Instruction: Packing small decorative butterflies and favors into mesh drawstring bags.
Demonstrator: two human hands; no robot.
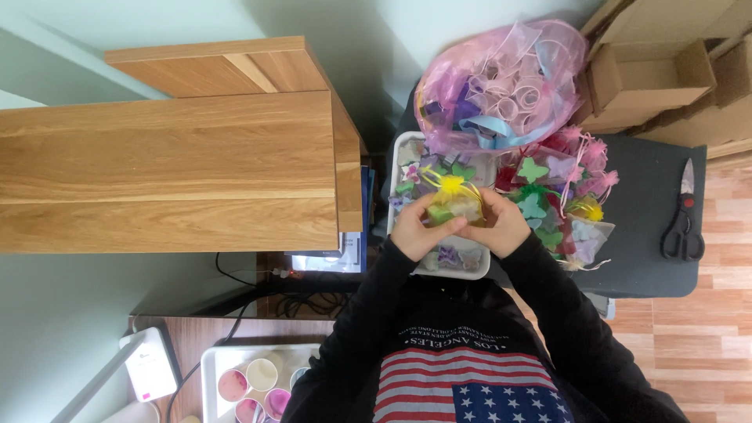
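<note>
Both my hands hold a small yellow sheer pouch (454,205) with a green piece inside, above a white tray (398,149). My left hand (417,231) grips its left side. My right hand (501,225) grips its right side, fingers pinched at the top. A yellow feathery tuft (452,183) sticks up from the pouch's neck. The tray holds several small butterfly-shaped pieces (458,257) in purple, green and white.
A large pink bag of ribbon rolls (501,82) sits beyond the tray. Filled pouches with butterflies and feathers (560,196) pile to the right on a dark table (650,258). Scissors (683,223) lie far right. Cardboard boxes (658,70) top right; wooden shelf (180,157) left; cups (251,384) below.
</note>
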